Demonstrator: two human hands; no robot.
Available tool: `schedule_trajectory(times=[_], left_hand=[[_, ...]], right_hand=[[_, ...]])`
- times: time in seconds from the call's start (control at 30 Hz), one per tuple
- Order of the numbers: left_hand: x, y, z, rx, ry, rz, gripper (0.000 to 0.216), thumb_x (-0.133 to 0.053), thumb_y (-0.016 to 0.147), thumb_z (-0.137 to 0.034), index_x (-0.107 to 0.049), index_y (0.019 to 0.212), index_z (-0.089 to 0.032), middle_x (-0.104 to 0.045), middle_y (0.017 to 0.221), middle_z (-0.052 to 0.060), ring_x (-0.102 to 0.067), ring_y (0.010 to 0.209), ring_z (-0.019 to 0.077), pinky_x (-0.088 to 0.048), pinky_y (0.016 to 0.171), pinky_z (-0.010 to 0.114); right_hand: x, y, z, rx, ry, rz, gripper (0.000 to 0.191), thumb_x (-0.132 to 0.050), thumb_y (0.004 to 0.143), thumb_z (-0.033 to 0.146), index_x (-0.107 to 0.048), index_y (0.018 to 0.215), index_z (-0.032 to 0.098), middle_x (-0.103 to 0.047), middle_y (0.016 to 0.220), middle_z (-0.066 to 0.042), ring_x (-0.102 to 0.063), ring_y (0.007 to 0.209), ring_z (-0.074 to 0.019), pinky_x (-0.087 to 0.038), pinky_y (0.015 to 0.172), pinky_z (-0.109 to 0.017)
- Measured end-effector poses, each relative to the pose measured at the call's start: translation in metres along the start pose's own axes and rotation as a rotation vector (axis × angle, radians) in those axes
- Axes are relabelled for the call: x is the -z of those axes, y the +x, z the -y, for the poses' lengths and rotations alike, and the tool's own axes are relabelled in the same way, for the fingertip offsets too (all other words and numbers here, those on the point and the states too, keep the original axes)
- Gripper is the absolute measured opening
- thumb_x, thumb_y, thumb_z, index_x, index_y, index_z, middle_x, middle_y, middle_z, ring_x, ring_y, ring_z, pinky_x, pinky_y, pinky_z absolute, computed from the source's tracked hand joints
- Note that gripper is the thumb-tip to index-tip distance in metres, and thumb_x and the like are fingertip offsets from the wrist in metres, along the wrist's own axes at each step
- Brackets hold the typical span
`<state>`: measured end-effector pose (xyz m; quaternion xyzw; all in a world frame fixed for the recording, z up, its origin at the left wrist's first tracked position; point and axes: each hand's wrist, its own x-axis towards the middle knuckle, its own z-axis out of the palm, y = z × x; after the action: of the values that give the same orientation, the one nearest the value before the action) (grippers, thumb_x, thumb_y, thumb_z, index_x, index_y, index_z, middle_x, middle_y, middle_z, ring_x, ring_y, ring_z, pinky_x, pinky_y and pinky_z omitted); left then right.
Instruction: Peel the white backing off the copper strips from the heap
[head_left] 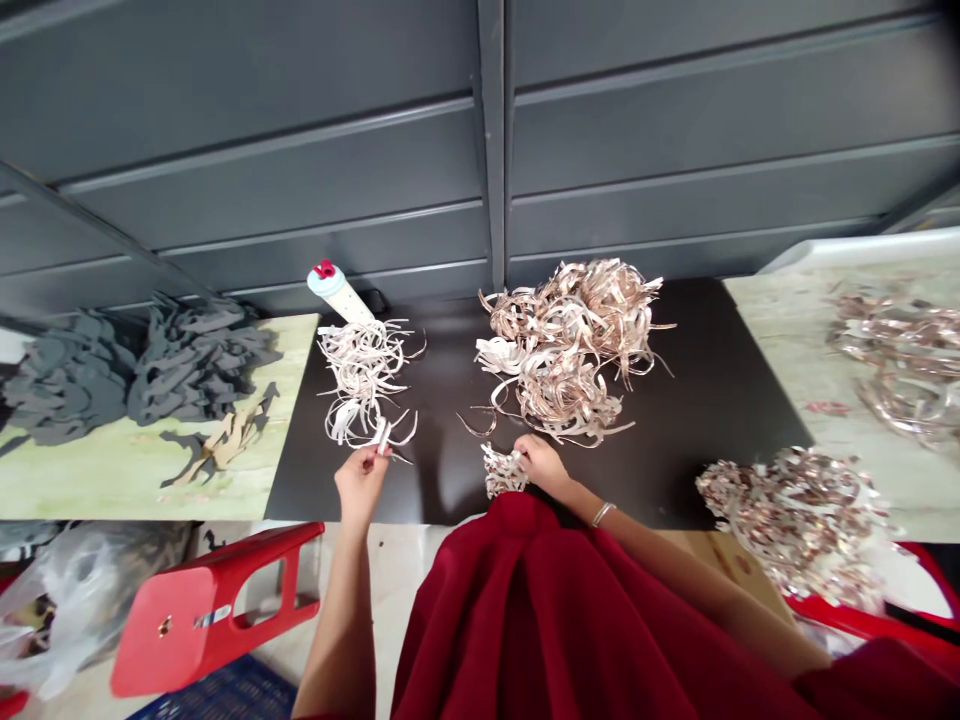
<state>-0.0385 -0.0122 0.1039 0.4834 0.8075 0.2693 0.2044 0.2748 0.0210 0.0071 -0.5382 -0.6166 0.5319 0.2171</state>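
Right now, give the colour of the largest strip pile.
The largest pile is shiny copper mixed with white, seen best in the head view.

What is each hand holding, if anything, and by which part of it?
The left hand pinches a white strip near its lower end. The right hand is at the right edge of the scraps; any grip is hidden.

I see a loose, deep red garment (480, 620) on the near side, falling in broad, soft folds. A slim, pale bracelet (603, 514) circles the right wrist (587, 501), and a matching red sleeve (885, 685) shows at near right.
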Motion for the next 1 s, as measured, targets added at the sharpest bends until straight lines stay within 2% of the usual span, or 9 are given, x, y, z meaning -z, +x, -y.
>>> schedule_trajectory(times=[0.17,0.27,0.37,0.47,0.57,0.67,0.8,0.87,1.0], left_hand=[[0.002,0.033,0.022,-0.016,0.258,0.113,0.013,-0.052,0.077,-0.024,-0.063,0.072,-0.017,-0.067,0.106,0.01,-0.062,0.101,0.0225,-0.045,0.091,0.03],[-0.003,0.05,0.039,0.065,0.388,0.174,0.016,-0.056,0.075,-0.025,-0.062,0.064,-0.015,-0.067,0.094,0.016,-0.064,0.095,0.0284,-0.047,0.086,0.036],[-0.01,0.055,0.05,0.132,0.474,0.211,0.016,-0.061,0.071,-0.027,-0.064,0.063,-0.013,-0.067,0.082,0.017,-0.065,0.09,0.033,-0.049,0.079,0.04],[-0.017,0.048,0.051,0.138,0.513,0.18,0.022,-0.058,0.076,-0.027,-0.068,0.087,-0.011,-0.066,0.097,0.019,-0.063,0.097,0.0331,-0.049,0.081,0.041],[-0.029,0.033,0.042,0.096,0.515,0.117,0.034,-0.047,0.085,-0.025,-0.062,0.111,-0.009,-0.057,0.12,0.022,-0.059,0.106,0.0319,-0.047,0.089,0.042],[-0.05,0.017,0.023,0.001,0.482,0.139,0.037,-0.038,0.09,-0.021,-0.058,0.118,-0.007,-0.055,0.122,0.022,-0.056,0.111,0.03,-0.043,0.096,0.041],[-0.095,0.002,-0.008,-0.206,0.373,0.396,0.031,-0.045,0.088,-0.016,-0.064,0.112,-0.017,-0.065,0.112,0.01,-0.059,0.106,0.0212,-0.041,0.099,0.031],[-0.12,-0.002,-0.021,-0.272,0.332,0.508,0.035,-0.046,0.088,-0.013,-0.06,0.12,-0.019,-0.064,0.115,0.008,-0.059,0.107,0.0191,-0.042,0.098,0.028],[-0.152,0.0,-0.037,-0.282,0.324,0.624,0.039,-0.048,0.09,-0.014,-0.051,0.128,-0.018,-0.063,0.116,0.01,-0.061,0.102,0.0188,-0.046,0.092,0.034]], right_hand=[[-0.002,-0.009,-0.017,0.077,-0.19,0.164,0.018,-0.047,0.076,0.003,-0.053,0.066,0.017,-0.062,0.084,-0.008,-0.056,0.09,-0.0183,-0.042,0.089,-0.03],[0.005,-0.008,-0.018,0.069,-0.157,0.206,0.016,-0.051,0.077,0.009,-0.058,0.065,0.017,-0.064,0.076,-0.005,-0.059,0.079,-0.0162,-0.044,0.082,-0.027],[0.018,-0.008,-0.021,0.017,-0.034,0.156,0.012,-0.056,0.077,0.021,-0.065,0.069,0.017,-0.067,0.073,-0.002,-0.061,0.072,-0.0155,-0.047,0.073,-0.026],[0.037,-0.014,-0.028,-0.075,0.124,0.005,0.027,-0.052,0.08,0.038,-0.068,0.083,0.016,-0.067,0.075,-0.003,-0.061,0.067,-0.0152,-0.048,0.061,-0.025],[0.054,-0.025,-0.037,-0.151,0.264,-0.154,0.039,-0.055,0.077,0.05,-0.067,0.087,0.014,-0.064,0.069,-0.003,-0.059,0.058,-0.0135,-0.048,0.053,-0.025],[0.057,-0.033,-0.04,-0.172,0.364,-0.197,0.041,-0.064,0.069,0.054,-0.065,0.077,0.014,-0.06,0.06,-0.001,-0.059,0.053,-0.0133,-0.049,0.053,-0.027],[0.04,-0.027,-0.034,-0.141,0.408,-0.158,0.043,-0.063,0.071,0.056,-0.066,0.081,0.014,-0.068,0.076,-0.008,-0.068,0.075,-0.02,-0.053,0.068,-0.032],[0.026,-0.019,-0.029,-0.118,0.377,-0.128,0.041,-0.061,0.075,0.053,-0.067,0.087,0.014,-0.07,0.087,-0.011,-0.067,0.086,-0.0227,-0.052,0.077,-0.035],[0.002,-0.004,-0.02,-0.064,0.245,-0.025,0.015,-0.065,0.076,0.032,-0.069,0.081,0.018,-0.071,0.093,-0.009,-0.063,0.097,-0.0229,-0.044,0.094,-0.04]])
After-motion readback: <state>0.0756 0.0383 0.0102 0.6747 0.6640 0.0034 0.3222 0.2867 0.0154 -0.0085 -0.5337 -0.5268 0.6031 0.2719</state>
